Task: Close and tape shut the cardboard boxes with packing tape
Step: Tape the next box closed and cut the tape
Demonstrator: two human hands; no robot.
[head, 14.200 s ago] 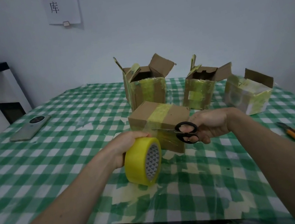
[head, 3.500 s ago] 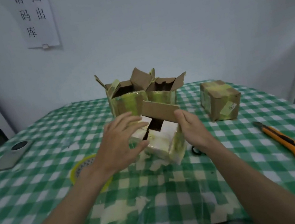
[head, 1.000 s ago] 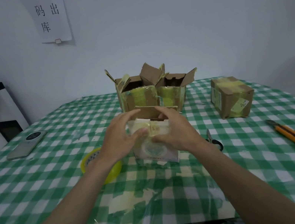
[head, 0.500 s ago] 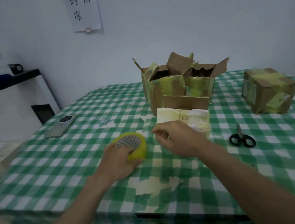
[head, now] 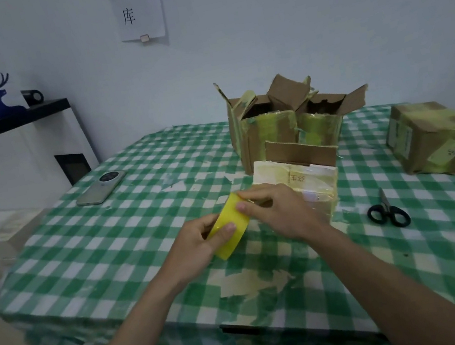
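Boxes number four (head: 293, 179); one tape roll (head: 230, 226), one scissors (head: 387, 210).

A white paper sheet (head: 139, 8) on the wall bears the characters 码, 出 and 库. The near box (head: 298, 187) carries a small handwritten label, too blurred to read.

The table (head: 130, 248) has a green-checked cloth. On it lie a phone (head: 101, 188) near the left edge, four cardboard boxes (head: 265, 133) – toward the far edge – and scissors (head: 388, 210) toward the right edge.
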